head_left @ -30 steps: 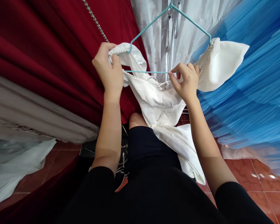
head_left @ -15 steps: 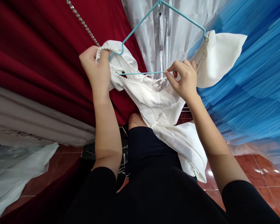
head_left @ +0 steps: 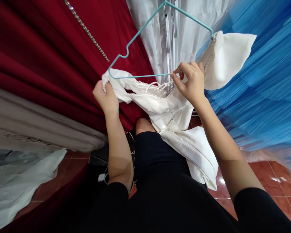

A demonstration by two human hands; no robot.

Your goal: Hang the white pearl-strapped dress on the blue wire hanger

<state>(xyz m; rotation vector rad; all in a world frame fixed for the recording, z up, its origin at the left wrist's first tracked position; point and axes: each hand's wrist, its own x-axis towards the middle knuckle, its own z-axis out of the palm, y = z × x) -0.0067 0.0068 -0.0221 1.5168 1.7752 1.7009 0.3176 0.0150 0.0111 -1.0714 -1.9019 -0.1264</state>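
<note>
A white dress with pearl-bead trim hangs partly on a light-blue clothes hanger. Its right shoulder piece sits over the hanger's right end. My left hand is closed on the left shoulder strap, which lies below the hanger's bare left end. Between thumb and fingers, my right hand pinches the hanger's bottom bar. The dress's skirt drapes down beside my leg. White lacing shows at the neckline opening.
Dark red fabric hangs on the left, with a beaded silver strip in front. White cloth hangs behind the hanger, and blue tulle on the right. Pale fabric and reddish floor tiles lie lower down.
My left hand has moved down and slightly right with the dress's left strap. The strap has come off the hanger's left end, now bare. My right hand has stayed on the bar.
</note>
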